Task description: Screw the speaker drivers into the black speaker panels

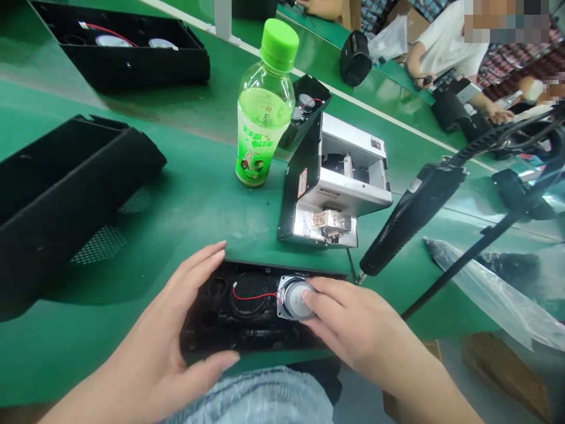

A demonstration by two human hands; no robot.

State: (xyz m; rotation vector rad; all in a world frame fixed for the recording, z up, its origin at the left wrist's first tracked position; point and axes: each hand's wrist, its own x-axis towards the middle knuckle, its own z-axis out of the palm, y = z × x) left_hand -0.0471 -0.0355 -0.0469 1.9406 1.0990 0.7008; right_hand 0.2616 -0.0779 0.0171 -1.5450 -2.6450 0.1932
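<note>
Right grip [353, 321] closed in a loose curl over a round speaker driver [295, 297], fingertips on the driver's silver back and thumb side out of sight beneath the hand; fingers together, not splayed. Left grip [148, 330] spread wide apart around the left end of a black speaker housing [265, 340], one fingertip near its upper edge and another at its lower edge, palm hovering low; contact along those edges hard to make out. Driver seated at the right end of the housing, square frame partly covered by the fingers, with a thin red-and-black wire [252, 296] running left across a round mesh grille [249, 292]. Lower part of the housing shadowed, its details dim. Both forearms angled in from the bottom of the frame, wrists cut off by the lower edge. Just above the housing, a silver-and-black machine [339, 194] on the green desk [145, 206], beside a green-capped plastic bottle [265, 103]. Black housing halves [57, 194] at left and upper left. An electric screwdriver [410, 218] hanging at right, near a clear plastic bag [489, 288]. At upper right, a co-worker's white sleeve [450, 47] and hand [498, 113] at a far desk, too small for detail.
</note>
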